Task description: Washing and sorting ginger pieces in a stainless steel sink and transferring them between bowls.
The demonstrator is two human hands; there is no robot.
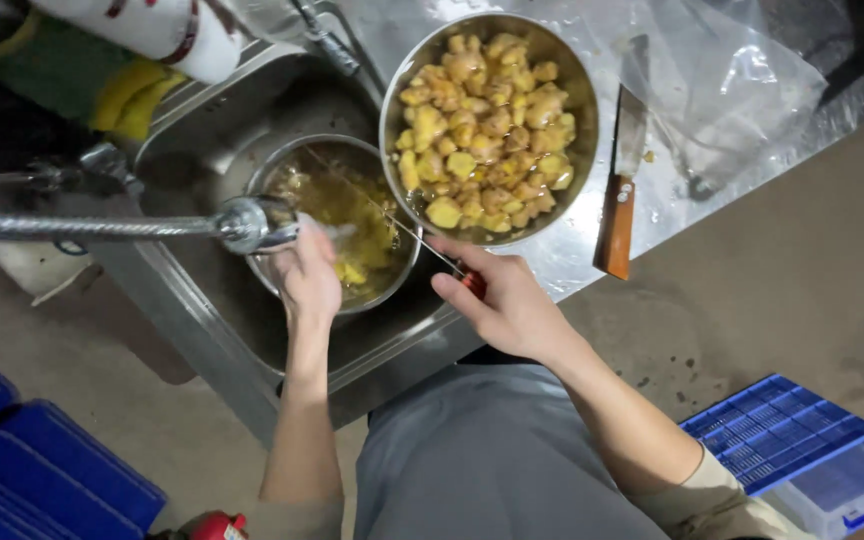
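My left hand grips the metal spray head of a flexible hose over a steel bowl standing in the sink. That bowl holds yellowish water and a few yellow chunks. My right hand holds a thin wire tool by its red handle; its wire runs up and left into the sink bowl. Just beyond my right hand, a larger steel bowl on the wet counter is filled with yellow cut chunks.
A wooden-handled knife lies on the counter right of the large bowl, beside a clear plastic bag. The steel sink has a tap at its far edge. Blue crates stand on the floor at right and lower left.
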